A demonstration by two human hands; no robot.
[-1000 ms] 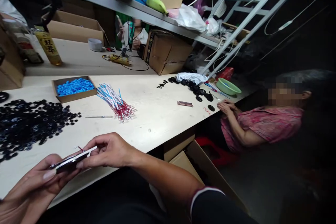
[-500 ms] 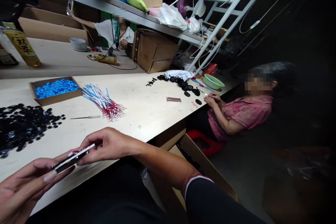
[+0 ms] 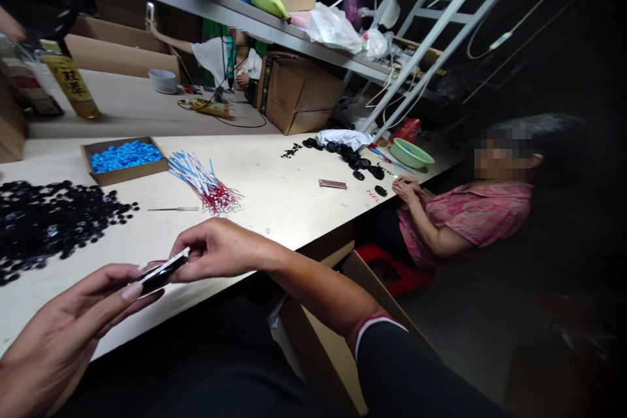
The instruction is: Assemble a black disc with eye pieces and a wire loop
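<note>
Between my two hands is a thin flat black piece with a pale edge (image 3: 159,276), held tilted above the table's front edge. My left hand (image 3: 83,313) grips its near end between thumb and fingers. At its far end, my right hand (image 3: 210,251) pinches it with bent fingers. What kind of part it is, I cannot make out. Past my hands lies a thin screwdriver-like tool (image 3: 174,209). Beyond it is a bundle of red, white and blue wires (image 3: 206,183). Small round black parts (image 3: 59,225) are heaped to the left.
A cardboard tray (image 3: 127,176) holds blue pieces. Larger black discs (image 3: 350,155) lie farther along the table, near a green basin (image 3: 411,155). One co-worker (image 3: 450,209) sits at the right; another person (image 3: 225,62) is behind the table. An open carton (image 3: 337,353) stands below the edge.
The camera view has shifted, so the scene sits farther right. Both hands still hold the black piece, which now shows more of its dark side.
</note>
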